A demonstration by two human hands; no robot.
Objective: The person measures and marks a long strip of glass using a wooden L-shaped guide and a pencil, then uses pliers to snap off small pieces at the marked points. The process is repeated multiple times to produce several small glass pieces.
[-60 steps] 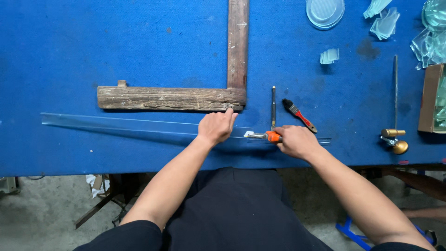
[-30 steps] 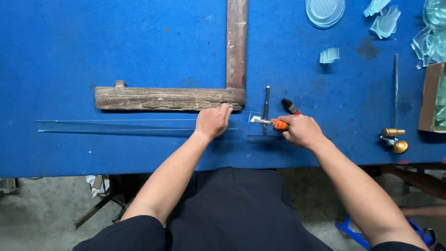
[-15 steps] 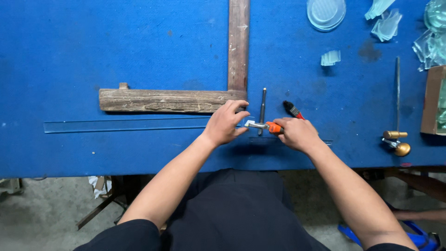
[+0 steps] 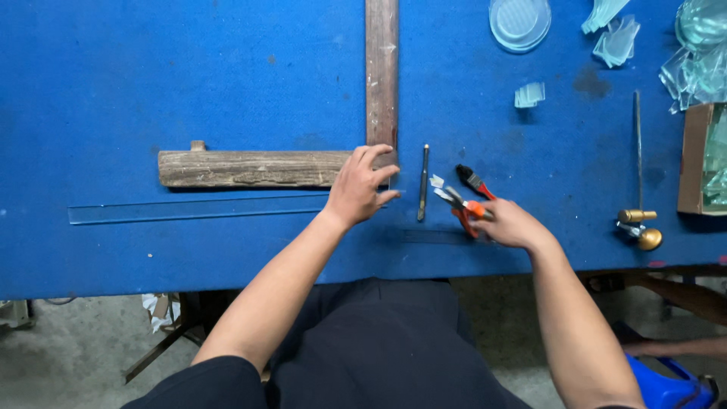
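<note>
My left hand (image 4: 359, 187) rests with fingers spread on the right end of a long clear glass strip (image 4: 197, 209) and touches the corner of the wooden L-shaped square (image 4: 257, 167). The strip lies just in front of the square's horizontal arm. My right hand (image 4: 506, 224) grips orange-handled pliers (image 4: 458, 203), whose jaws point up and left. A thin metal glass cutter (image 4: 422, 184) lies upright between my two hands. A narrow clear glass offcut (image 4: 435, 236) lies near the table's front edge, partly under my right hand.
A blue felt table (image 4: 151, 91) carries it all. At the back right are a round glass dish (image 4: 519, 21), several glass shards (image 4: 617, 42) and a small glass piece (image 4: 528, 95). A brass-headed tool (image 4: 640, 223) and a cardboard box (image 4: 698, 159) stand at the right edge.
The glass strip has slid away from the table edge to lie against the wooden square. My right hand pulled the pliers back to the right, away from the strip's end. My left hand spread open.
</note>
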